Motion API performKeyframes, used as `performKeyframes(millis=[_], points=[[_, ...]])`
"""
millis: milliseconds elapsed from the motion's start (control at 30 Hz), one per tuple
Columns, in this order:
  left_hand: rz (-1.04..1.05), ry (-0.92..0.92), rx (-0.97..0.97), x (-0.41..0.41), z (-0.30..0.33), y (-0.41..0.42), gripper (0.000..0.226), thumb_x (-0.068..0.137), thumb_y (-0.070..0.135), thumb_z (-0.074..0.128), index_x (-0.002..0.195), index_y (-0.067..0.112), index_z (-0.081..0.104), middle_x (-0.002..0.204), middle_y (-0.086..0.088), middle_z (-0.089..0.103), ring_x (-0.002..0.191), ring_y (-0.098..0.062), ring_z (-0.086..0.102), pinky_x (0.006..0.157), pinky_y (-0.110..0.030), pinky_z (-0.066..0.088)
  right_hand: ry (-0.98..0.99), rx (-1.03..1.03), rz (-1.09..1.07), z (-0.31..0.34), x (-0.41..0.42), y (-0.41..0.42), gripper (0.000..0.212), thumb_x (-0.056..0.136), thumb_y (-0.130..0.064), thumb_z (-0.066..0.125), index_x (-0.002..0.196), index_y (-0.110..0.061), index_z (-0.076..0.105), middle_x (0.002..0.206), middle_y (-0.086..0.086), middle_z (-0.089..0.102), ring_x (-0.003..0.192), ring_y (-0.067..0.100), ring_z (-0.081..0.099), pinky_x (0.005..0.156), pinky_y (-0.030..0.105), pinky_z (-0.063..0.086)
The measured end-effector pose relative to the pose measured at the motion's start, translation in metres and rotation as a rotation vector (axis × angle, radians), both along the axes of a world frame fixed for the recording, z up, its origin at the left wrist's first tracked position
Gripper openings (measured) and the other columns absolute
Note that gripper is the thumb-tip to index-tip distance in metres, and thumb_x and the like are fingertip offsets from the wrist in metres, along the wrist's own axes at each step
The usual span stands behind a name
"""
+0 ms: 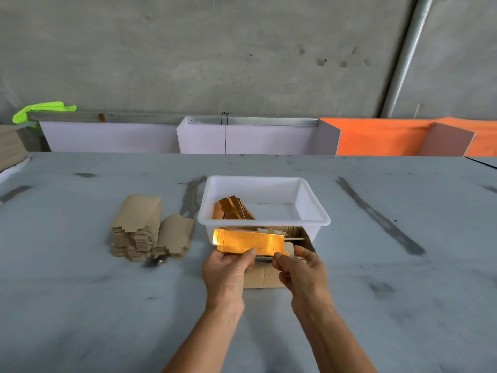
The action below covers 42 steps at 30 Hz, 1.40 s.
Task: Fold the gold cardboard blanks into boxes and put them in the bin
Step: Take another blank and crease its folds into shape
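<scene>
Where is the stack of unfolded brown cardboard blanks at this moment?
In the head view, the stack of blanks lies on the grey table, to the left of the white bin and apart from it, beyond and left of the left hand.

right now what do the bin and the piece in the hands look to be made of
Bin: looks like white plastic, smooth and slightly see-through, with a rolled rim and rounded corners.
Gold blank: seems to be thin cardboard with a shiny metallic gold face; it glares brightly at its left end and shows pressed crease lines. The left hand and right hand pinch its near edge.
</scene>
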<state>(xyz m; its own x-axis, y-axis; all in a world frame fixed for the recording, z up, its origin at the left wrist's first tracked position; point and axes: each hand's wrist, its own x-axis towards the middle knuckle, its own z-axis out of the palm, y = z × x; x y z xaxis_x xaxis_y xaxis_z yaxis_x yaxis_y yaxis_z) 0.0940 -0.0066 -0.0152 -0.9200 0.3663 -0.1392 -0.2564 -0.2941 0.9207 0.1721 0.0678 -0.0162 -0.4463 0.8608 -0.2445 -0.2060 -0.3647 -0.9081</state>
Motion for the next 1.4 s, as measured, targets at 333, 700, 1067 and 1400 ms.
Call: performKeyframes(millis=[333,700,1067,1400], points=[[-0.04,-0.015,0.071,0.005,-0.005,-0.003,0.026,0.07,-0.016,0.071,0.085,0.004,0.064,0.066,-0.004,0.072,0.058,-0.013,0.069,0.05,-0.017,0.052,0.091,-0.228,0.078,-0.006,-0.01,-0.021,0.017,0.077,0.004,0.07,0.073,-0.009,0.059,0.057,0.003,0.059,0.049,0.009,0.053,0.049,0.02,0.041],[-0.021,0.01,-0.024,-0.004,-0.011,-0.015,0.022,0.07,-0.01,0.073,0.079,0.008,0.065,0.063,-0.001,0.07,0.055,-0.013,0.066,0.051,-0.021,0.052,0.034,-0.26,0.103,-0.006,0.002,-0.017,0.01,0.092,-0.007,0.056,0.088,-0.003,0.064,0.07,0.01,0.071,0.053,0.013,0.061,0.051,0.023,0.046],[-0.051,-0.076,0.001,-0.01,-0.017,-0.018,0.029,0.1,0.022,0.044,0.084,0.006,0.061,0.065,-0.018,0.07,0.056,-0.023,0.068,0.055,-0.03,0.052,0.076,-0.341,0.107,-0.008,0.004,-0.017,0.023,0.097,-0.013,0.046,0.087,-0.005,0.065,0.072,0.012,0.073,0.059,0.017,0.063,0.056,0.027,0.043],[-0.134,-0.094,0.029,-0.005,-0.026,-0.019,0.012,0.075,-0.003,0.072,0.084,0.004,0.067,0.067,-0.007,0.069,0.062,-0.018,0.064,0.056,-0.025,0.053,-0.003,-0.218,0.089,-0.008,-0.002,-0.028,0.02,0.096,-0.015,0.051,0.085,-0.009,0.066,0.07,0.006,0.073,0.06,0.013,0.062,0.061,0.027,0.045]])
